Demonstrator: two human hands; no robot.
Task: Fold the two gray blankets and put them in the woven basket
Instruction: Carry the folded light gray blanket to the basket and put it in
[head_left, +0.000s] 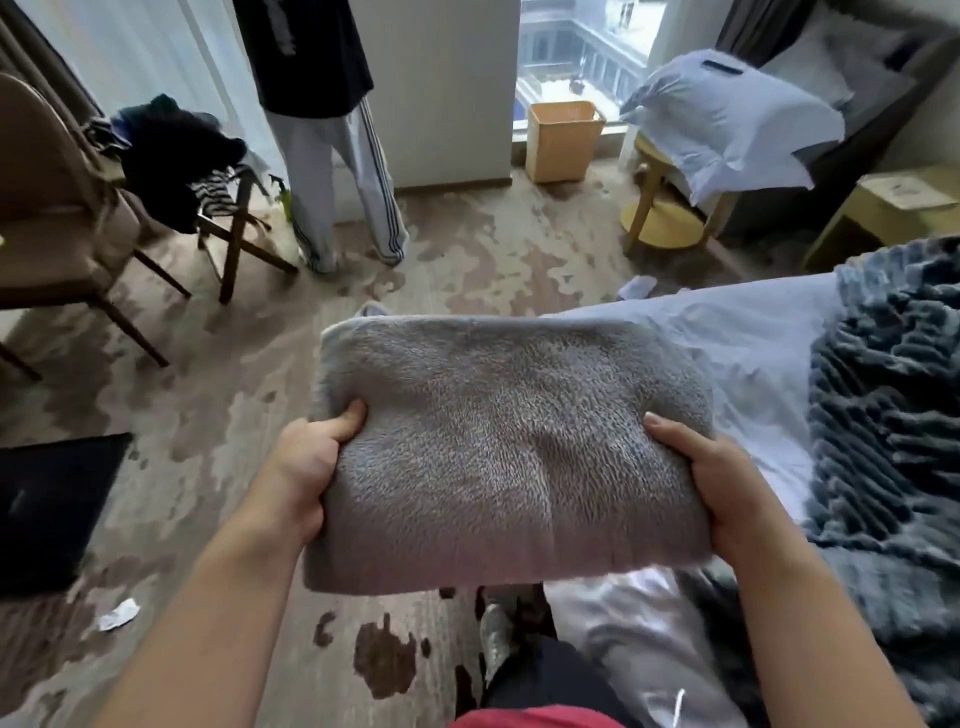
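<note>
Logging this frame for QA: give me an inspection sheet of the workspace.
surface: bed, pale sheet, at right; patterned carpet below.
job's things: folded gray blanket held in air; second gray blanket lying unfolded on bed; woven basket on floor by window.
clutter: clothes pile on stand; paper scrap on carpet.
grips: left grip and right grip each hold a blanket side, thumbs on top.
cables: nothing seen.
surroundings: chair at left; round side table by window.

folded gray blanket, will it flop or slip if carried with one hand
Probably floppy: the folded gray blanket dips at its middle between the left hand and right hand gripping its sides. Its fuzzy pile looks grippy, so slipping seems unlikely. One-handed, the layers would likely droop and unfold.
</note>
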